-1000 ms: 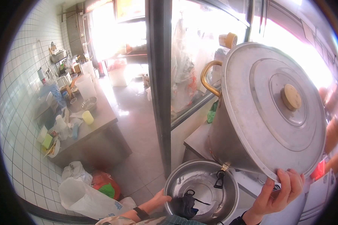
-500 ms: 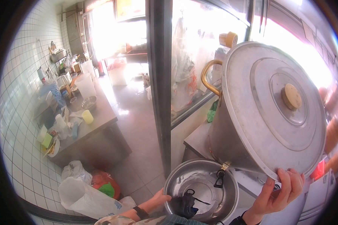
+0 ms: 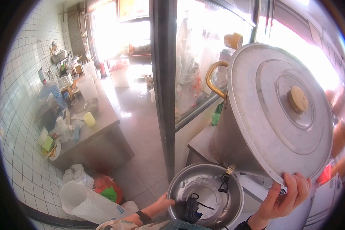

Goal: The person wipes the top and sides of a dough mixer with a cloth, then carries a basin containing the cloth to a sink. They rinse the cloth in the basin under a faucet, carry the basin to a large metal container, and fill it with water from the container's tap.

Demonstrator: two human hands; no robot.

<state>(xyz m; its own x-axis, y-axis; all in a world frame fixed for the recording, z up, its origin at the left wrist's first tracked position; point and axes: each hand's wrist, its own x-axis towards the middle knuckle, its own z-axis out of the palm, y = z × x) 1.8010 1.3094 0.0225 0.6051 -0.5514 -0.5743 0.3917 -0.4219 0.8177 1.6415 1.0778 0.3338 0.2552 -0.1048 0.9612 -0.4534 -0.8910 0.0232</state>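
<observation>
My left hand (image 3: 165,202) grips the rim of a round steel basin (image 3: 238,191), with the thumb over the edge. The basin sits low, under the brass tap (image 3: 229,171) of a large metal pot (image 3: 230,134). A black lever hangs from the tap and overlaps the basin's inside. My right hand (image 3: 289,195) holds the lower edge of the pot's wide lid (image 3: 253,115), fingertips on top of its rim. The lid has a pale round knob (image 3: 298,99) and covers the pot's mouth. A dark bundle with a ring and strap (image 3: 191,209) shows within the basin's outline.
On the left, a counter (image 3: 99,126) carries jugs, bowls and clutter. Plastic bags (image 3: 80,197) lie on the floor below it. A dark upright frame (image 3: 163,96) divides the view, with a glass pane beside the pot. The pot's brass handle (image 3: 214,82) juts out left.
</observation>
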